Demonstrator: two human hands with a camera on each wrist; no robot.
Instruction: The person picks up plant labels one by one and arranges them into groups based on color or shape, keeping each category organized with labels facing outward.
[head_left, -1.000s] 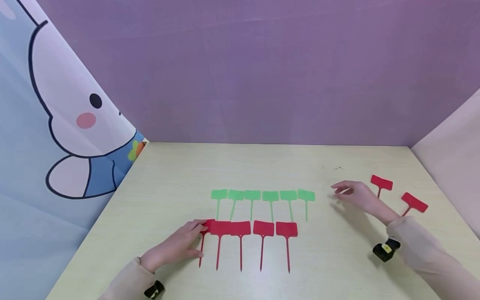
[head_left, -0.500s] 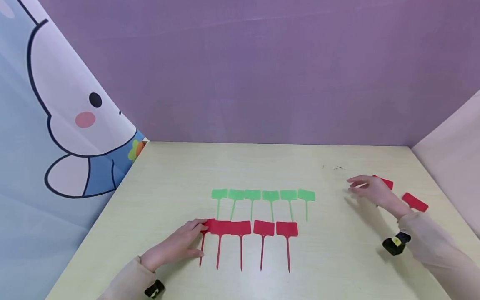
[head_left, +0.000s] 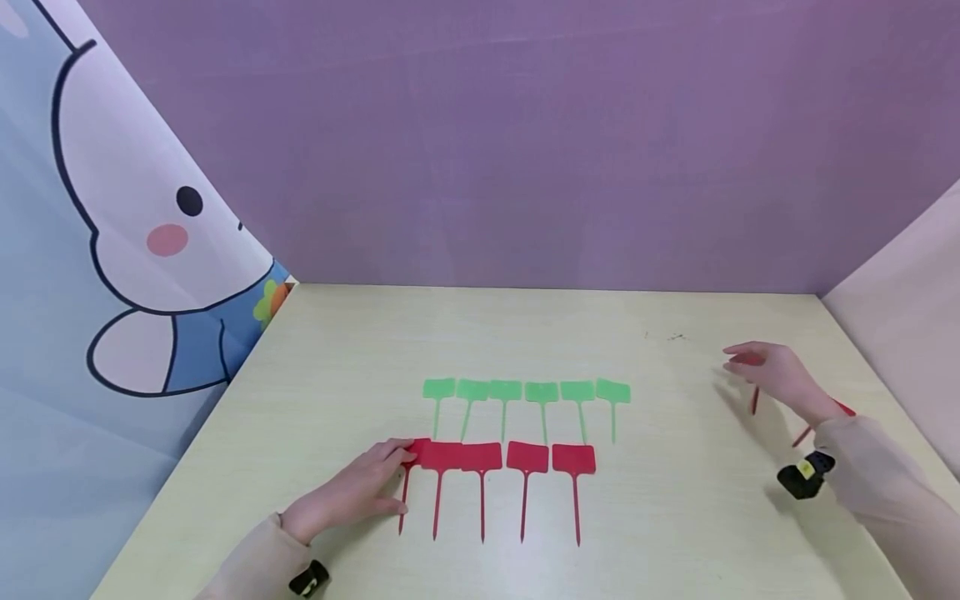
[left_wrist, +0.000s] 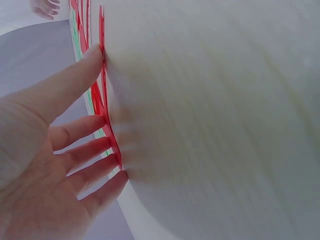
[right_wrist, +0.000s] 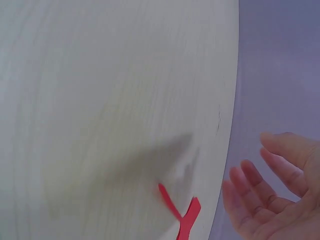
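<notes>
T-shaped plant labels lie on the pale table (head_left: pixel 480 333). My left hand (head_left: pixel 352 487) rests on the leftmost red plant label (head_left: pixel 405 492) of the front row; its thumb touches the stem and its fingertips lie along the head, as the left wrist view shows. Several more red labels (head_left: pixel 527 457) continue that row to the right. Behind them runs a row of green plant labels (head_left: pixel 542 392). At the right, my right hand (head_left: pixel 780 375) hovers with loosely bent fingers over a red label (head_left: pixel 754 402), partly hiding it. Another red label (head_left: pixel 802 437) is partly covered by the wrist.
A purple backdrop (head_left: pixel 525 150) rises behind the table's back edge. A cartoon-printed cloth (head_left: pixel 135 350) hangs on the left and a pale cloth (head_left: pixel 915 308) on the right. Small dark marks (head_left: pixel 677 337) show on the tabletop.
My right hand has moved to the right and slightly back, from beside the loose red labels to over the nearer one. The left hand has stayed in place.
</notes>
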